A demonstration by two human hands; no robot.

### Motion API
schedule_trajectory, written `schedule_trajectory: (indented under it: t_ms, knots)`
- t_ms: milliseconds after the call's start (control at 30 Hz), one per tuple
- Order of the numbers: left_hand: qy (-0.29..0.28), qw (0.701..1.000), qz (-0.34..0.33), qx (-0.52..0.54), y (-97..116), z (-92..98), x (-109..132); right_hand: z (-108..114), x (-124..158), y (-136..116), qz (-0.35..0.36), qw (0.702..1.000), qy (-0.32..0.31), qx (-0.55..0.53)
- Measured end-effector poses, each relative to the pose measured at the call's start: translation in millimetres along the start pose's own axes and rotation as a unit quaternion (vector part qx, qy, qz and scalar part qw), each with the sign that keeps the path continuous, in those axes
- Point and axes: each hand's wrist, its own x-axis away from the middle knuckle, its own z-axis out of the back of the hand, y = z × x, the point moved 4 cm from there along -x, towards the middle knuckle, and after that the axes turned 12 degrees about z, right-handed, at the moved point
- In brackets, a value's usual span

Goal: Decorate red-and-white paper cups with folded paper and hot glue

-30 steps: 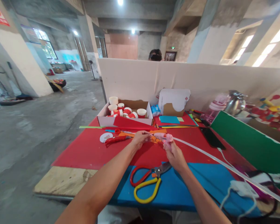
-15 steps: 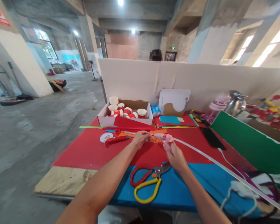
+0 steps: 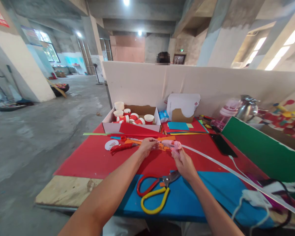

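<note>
My right hand [image 3: 184, 161] is wrapped round the handle of a pink hot glue gun [image 3: 171, 144], whose nozzle points left. A long translucent glue stick [image 3: 211, 159] runs from its back end down to the right. Just left of the nozzle, my left hand [image 3: 148, 147] is closed in a pinch; what its fingertips hold is too small to make out. Orange pieces [image 3: 165, 148] lie behind and under the nozzle. Red-handled pliers [image 3: 123, 148] rest left of my left hand. Nearer me lie large scissors [image 3: 159, 190] with one red and one yellow handle.
A white box [image 3: 130, 128] of red and white paper cups stands at the back left. A black phone [image 3: 223, 146], a green board [image 3: 263, 150], a steel jug [image 3: 247, 108] and a white charger [image 3: 257, 198] with cables are on the right. A white partition [image 3: 137, 82] closes off the back.
Hardly anything differs. Both hands and the glue gun keep their places, while the whole view has shifted very slightly.
</note>
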Motion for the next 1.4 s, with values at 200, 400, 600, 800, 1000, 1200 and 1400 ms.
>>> schedule_trajectory:
  t_ms: [200,400,600,800,1000,1200,1400]
  knots:
    - [0.002,1.0,0.009,0.002,-0.2,-0.4,0.5,0.1,-0.2,0.5,-0.009,1.0,0.0,0.004]
    - [0.009,1.0,0.011,0.003,0.2,-0.8,1.4,0.5,-0.3,2.2,-0.023,0.999,0.021,-0.031]
    - [0.005,1.0,0.017,0.007,2.4,-2.0,3.9,0.6,0.3,6.8,-0.081,0.987,0.036,-0.133]
    - [-0.009,0.999,0.024,0.022,3.9,-2.8,5.9,-5.7,3.0,13.4,-0.169,0.948,0.036,-0.266]
    - [-0.039,0.998,0.022,0.044,7.2,-3.2,7.0,1.2,1.3,14.0,-0.207,0.925,0.062,-0.313]
    - [-0.042,0.997,0.018,0.059,8.9,-2.2,5.9,33.6,-14.0,47.0,-0.268,0.953,0.05,-0.134]
    - [-0.037,0.997,0.026,0.057,7.4,-2.2,7.0,49.5,-23.4,74.9,-0.314,0.921,-0.124,0.195]
